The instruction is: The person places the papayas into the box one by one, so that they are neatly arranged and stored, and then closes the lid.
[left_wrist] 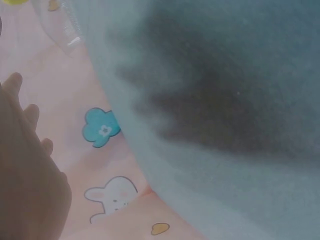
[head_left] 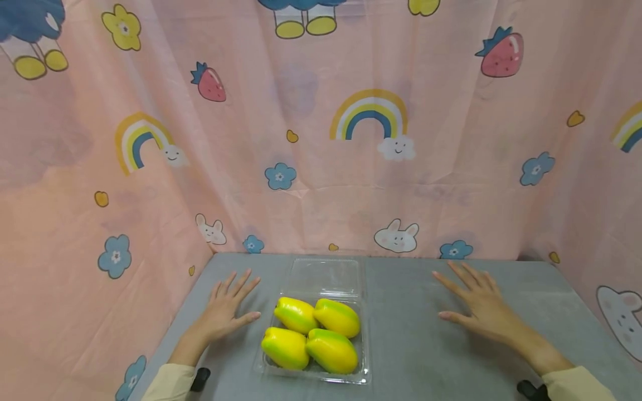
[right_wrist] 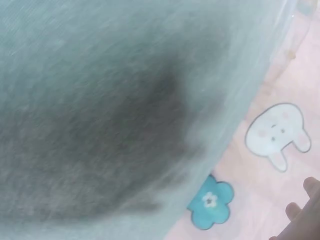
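Observation:
Several yellow-green mangoes (head_left: 332, 351) sit in two rows inside a clear plastic clamshell box (head_left: 363, 367). Its transparent lid (head_left: 326, 277) is folded back, away from the person. To the left of the box, my left hand (head_left: 224, 309) hovers with fingers spread and holds nothing; its thumb points at the box. My right hand (head_left: 478, 306) is spread too, well to the right of the box, with nothing in it. In the left wrist view part of the left hand (left_wrist: 30, 165) shows at the left edge, and a few right fingertips (right_wrist: 312, 186) appear in the right wrist view.
The grey tabletop (head_left: 406, 345) carries the box and, in the wrist views, the shadows of both hands. A pink printed cloth (head_left: 321, 206) hangs behind the table and along both sides. Dark straps (head_left: 200, 380) show at the cuffs.

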Motion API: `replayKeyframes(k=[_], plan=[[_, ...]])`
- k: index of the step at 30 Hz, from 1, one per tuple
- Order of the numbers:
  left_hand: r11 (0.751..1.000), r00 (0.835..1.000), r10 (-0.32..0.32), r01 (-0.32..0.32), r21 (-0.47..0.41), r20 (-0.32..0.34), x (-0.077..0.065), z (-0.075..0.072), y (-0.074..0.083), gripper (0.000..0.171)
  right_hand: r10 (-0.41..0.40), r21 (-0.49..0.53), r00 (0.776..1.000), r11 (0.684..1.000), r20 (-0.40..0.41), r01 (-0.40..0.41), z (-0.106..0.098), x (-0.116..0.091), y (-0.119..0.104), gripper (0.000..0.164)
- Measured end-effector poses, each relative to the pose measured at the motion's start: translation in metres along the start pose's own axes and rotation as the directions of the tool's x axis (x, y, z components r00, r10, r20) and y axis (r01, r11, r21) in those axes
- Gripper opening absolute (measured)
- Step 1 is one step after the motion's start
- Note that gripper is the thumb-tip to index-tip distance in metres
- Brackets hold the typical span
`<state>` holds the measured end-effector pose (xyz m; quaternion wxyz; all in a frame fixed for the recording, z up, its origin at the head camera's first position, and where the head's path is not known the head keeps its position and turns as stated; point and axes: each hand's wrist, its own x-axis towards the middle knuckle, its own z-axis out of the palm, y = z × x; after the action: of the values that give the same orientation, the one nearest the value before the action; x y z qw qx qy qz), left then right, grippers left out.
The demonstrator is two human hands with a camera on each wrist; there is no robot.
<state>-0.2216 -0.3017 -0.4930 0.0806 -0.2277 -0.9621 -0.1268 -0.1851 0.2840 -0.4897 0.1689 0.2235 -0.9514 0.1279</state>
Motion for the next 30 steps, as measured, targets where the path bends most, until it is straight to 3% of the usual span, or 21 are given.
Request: replayKeyframes(k=[30], plan=[[1.0,0.998,-0.028,0.027,0.013,0.062,0.005,0.013,-0.006,0.077,0.076,-0.037,0.992,0.997,0.097,-0.073,0.014,-0.015,0.024,0.085]])
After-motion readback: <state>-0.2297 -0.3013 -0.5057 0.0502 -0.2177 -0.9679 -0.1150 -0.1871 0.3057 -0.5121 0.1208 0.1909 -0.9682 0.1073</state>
